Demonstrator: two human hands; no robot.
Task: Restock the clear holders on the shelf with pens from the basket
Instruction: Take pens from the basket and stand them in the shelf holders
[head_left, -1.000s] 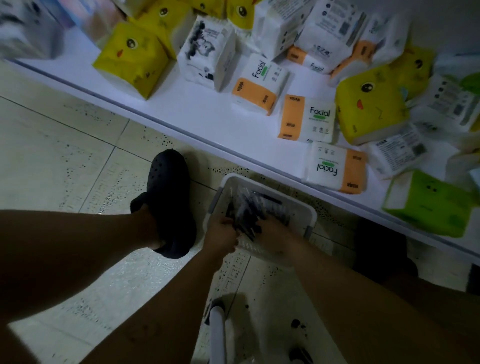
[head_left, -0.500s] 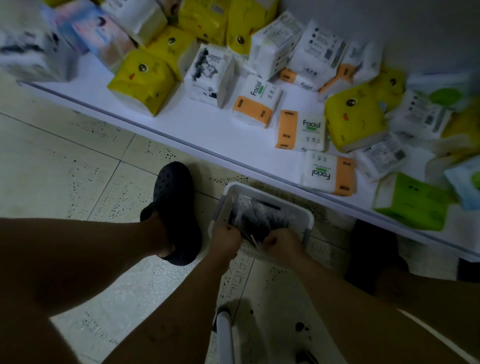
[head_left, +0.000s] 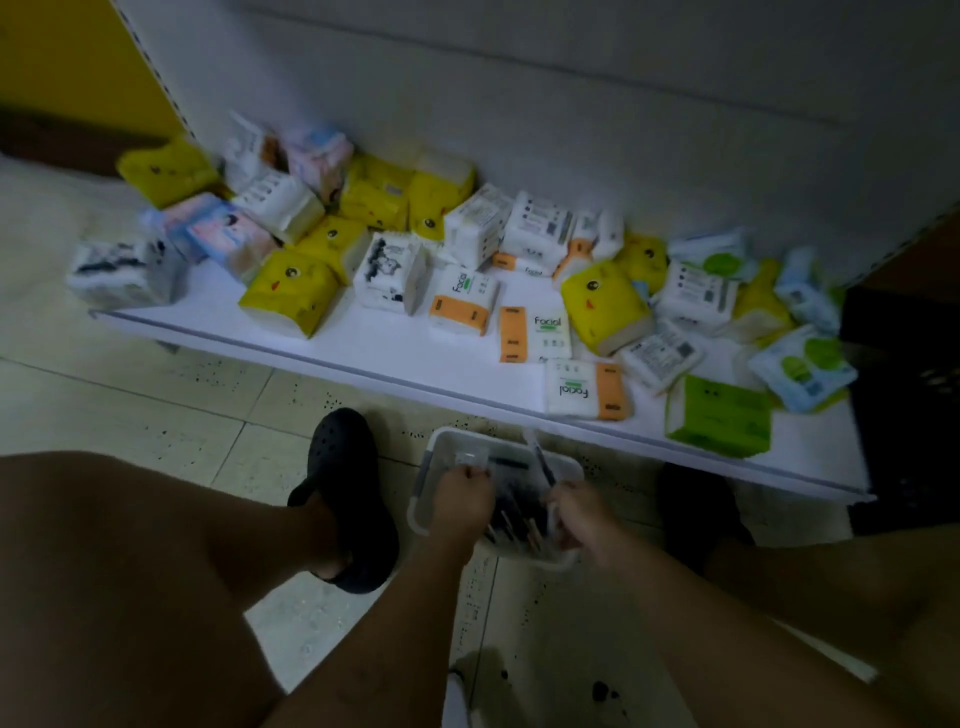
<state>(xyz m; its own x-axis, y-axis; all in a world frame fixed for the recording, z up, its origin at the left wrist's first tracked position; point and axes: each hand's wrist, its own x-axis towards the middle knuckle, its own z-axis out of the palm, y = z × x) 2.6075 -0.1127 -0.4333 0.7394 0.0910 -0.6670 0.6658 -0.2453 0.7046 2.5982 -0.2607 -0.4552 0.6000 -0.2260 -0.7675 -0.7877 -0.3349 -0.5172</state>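
Pen (head_left: 543, 461) in right hand (head_left: 582, 514) slants toward shelf (head_left: 363, 338).

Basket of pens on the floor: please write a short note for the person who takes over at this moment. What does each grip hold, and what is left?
Left-hand grip: fingers curled on a small clear piece over the basket; what it is, unclear.
Right-hand grip: pinches one dark pen above the basket.
Basket stands on the floor before the shelf; more pens lie in it.
Done: no restocking visible.
Left: clear holders are not in view; this shelf shows only tissue packs. Carry pens to the holders.
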